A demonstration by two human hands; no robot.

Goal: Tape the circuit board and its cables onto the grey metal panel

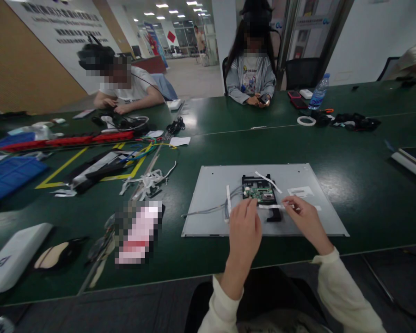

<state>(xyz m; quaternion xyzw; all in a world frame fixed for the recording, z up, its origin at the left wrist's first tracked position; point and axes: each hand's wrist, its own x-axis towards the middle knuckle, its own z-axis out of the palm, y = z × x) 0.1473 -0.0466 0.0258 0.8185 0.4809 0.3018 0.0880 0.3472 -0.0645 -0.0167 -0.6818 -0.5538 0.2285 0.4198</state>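
A flat grey metal panel point(208, 185) lies before me, with a black plastic bracket point(273, 215) and a green circuit board point(260, 193) at its middle. Between my hands a strip of white tape point(271, 206) is stretched across the bracket's lower part. My right hand point(305, 219) pinches the strip's right end. At its left end are the closed fingers of my left hand point(245, 226); their tips are partly hidden. Another white strip point(268, 181) lies slanted over the board's upper edge. Grey cables point(211, 210) run left from the board, crossed by an upright white strip point(228, 196).
Left of the panel are crumpled white strips point(150, 182), a phone point(140, 233), a computer mouse point(58, 253) and a white box point(15, 256). A blue tray point(15, 175) sits farther left. Across the table are two people, a water bottle point(319, 92) and a tape roll point(306, 121).
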